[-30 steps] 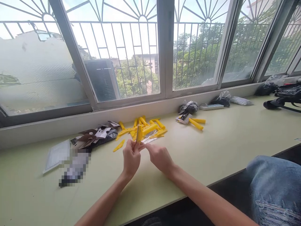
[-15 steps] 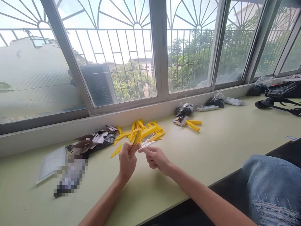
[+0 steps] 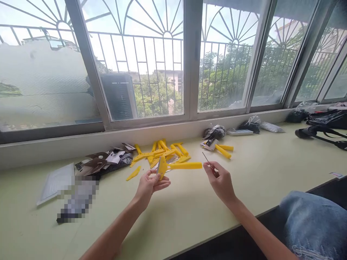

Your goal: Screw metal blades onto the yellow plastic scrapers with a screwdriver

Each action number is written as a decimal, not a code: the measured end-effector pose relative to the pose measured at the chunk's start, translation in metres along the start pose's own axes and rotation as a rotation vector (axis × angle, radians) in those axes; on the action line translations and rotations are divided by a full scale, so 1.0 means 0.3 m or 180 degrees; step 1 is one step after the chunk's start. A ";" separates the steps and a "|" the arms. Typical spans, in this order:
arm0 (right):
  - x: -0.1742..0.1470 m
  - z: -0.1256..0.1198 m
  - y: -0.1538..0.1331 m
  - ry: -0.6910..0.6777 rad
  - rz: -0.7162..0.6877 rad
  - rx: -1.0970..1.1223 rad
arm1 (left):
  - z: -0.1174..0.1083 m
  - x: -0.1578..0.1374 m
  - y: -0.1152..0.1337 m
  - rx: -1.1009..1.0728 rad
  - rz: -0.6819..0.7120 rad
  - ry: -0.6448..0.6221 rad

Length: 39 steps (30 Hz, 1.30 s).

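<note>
My left hand (image 3: 151, 183) pinches a yellow scraper (image 3: 187, 165) by its wide head, the handle pointing right above the table. A grey metal blade edge shows along the head's left side. My right hand (image 3: 221, 178) is closed around a thin screwdriver (image 3: 206, 157), whose shaft sticks up and to the left; its handle is mostly hidden in the fingers. The screwdriver is apart from the scraper, just beyond the handle's end. Behind the hands lies a pile of yellow scrapers (image 3: 162, 146). One loose yellow plate (image 3: 133, 174) rests left of the pile.
Cardboard packaging (image 3: 94, 164) and a clear plastic tray (image 3: 58, 180) lie at the left, beside a blurred-out item (image 3: 81, 200). Two yellow handles (image 3: 223, 151) sit near bagged things (image 3: 215, 131) by the window wall. A black strapped object (image 3: 317, 131) is far right.
My right hand has moved right, drawing the screwdriver away from the scraper. My left hand has turned the scraper so its handle now points right.
</note>
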State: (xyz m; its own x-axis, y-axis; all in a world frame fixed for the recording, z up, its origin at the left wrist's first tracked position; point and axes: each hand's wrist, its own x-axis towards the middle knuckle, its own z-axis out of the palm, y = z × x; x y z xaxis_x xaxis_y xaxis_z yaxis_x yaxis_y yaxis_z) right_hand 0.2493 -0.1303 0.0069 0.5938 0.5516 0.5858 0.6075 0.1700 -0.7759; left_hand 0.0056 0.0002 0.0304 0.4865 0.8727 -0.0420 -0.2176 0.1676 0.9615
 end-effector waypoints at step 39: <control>-0.028 0.076 -0.043 -0.1927 0.2338 0.1695 | -0.545 0.416 0.267 0.4501 0.0559 0.2799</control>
State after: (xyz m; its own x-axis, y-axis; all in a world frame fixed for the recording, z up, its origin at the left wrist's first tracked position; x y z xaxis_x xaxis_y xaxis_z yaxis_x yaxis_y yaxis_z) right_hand 0.2245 -0.1186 0.0067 0.2717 0.9487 -0.1613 -0.1822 -0.1139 -0.9766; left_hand -0.0895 0.1975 0.0578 -0.1559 0.8907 0.4270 0.9057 -0.0436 0.4216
